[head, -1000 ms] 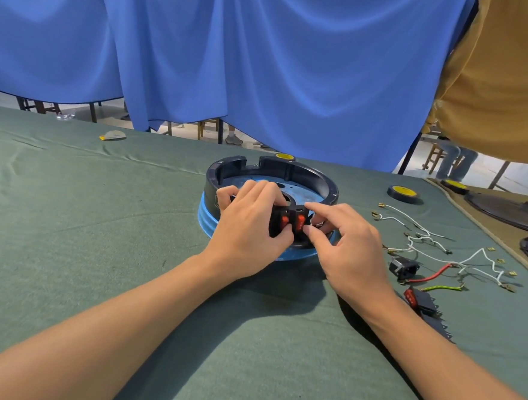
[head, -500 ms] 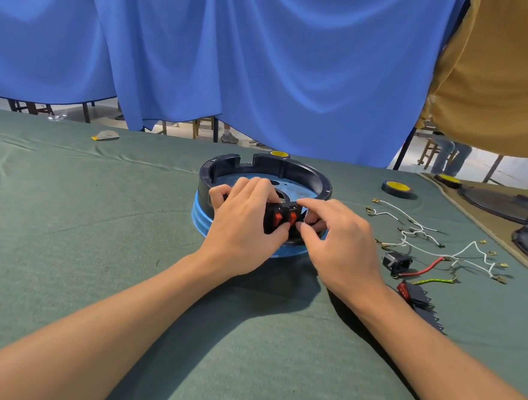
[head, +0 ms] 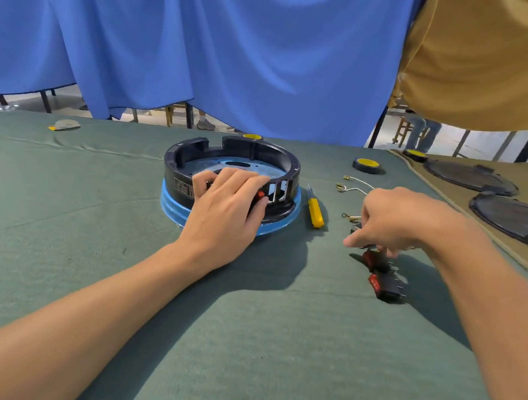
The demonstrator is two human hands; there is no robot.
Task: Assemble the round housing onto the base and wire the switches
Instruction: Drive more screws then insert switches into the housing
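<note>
L hand (head: 224, 215) grips housing (head: 177, 165); R (head: 401, 222) apart

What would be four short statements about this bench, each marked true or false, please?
1. The black round housing sits on the blue base. True.
2. The right hand grips the yellow screwdriver. False: it lies untouched on the cloth beside the base.
3. The left hand holds the housing's near wall. True.
4. Both hands are on the housing. False: the right hand is over loose parts to its right.
</note>
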